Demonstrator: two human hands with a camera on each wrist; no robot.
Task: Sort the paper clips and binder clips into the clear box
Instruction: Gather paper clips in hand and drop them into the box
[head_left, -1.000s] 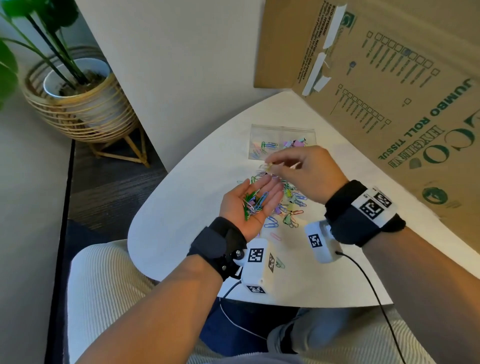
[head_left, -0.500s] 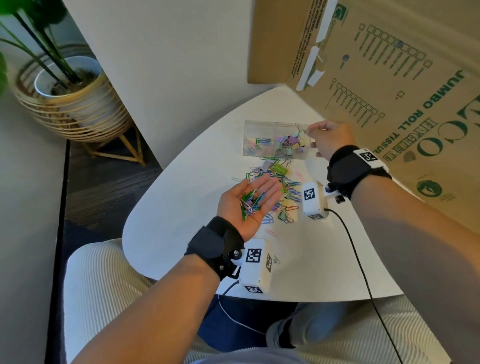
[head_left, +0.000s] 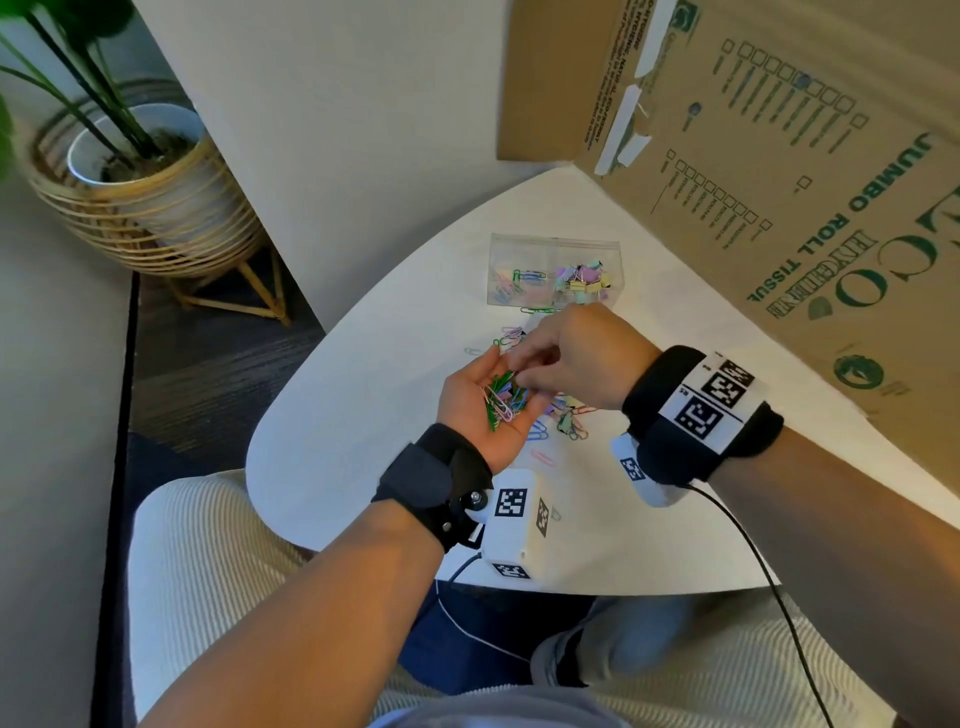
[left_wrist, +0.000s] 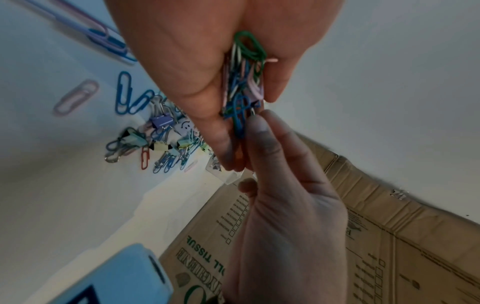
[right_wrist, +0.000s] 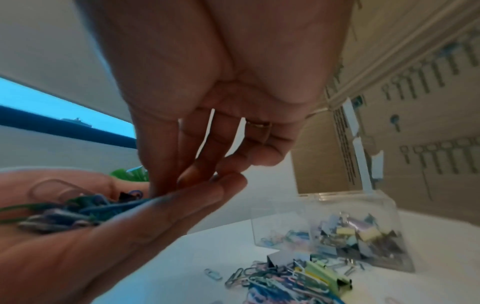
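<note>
My left hand (head_left: 467, 400) lies palm up over the white table (head_left: 363, 415), cupping a heap of coloured paper clips (head_left: 501, 402). My right hand (head_left: 571, 353) reaches into that palm from the right. Its thumb and forefinger tips meet in the heap (right_wrist: 153, 193) and pinch a clip; which kind it is I cannot tell. The clear box (head_left: 553, 249) stands just beyond the hands, with paper clips in its left compartment and binder clips in its right. A loose pile of clips (head_left: 569, 421) lies on the table under the hands, partly hidden.
A big cardboard box (head_left: 779, 182) leans along the table's right and back side, close to the clear box. A potted plant in a wicker basket (head_left: 130, 192) stands on the floor at left. The table's curved front edge runs by my knees.
The right hand went from the left palm out to the box's right compartment, then came back to the left palm. The left hand has stayed in place with its clips.
</note>
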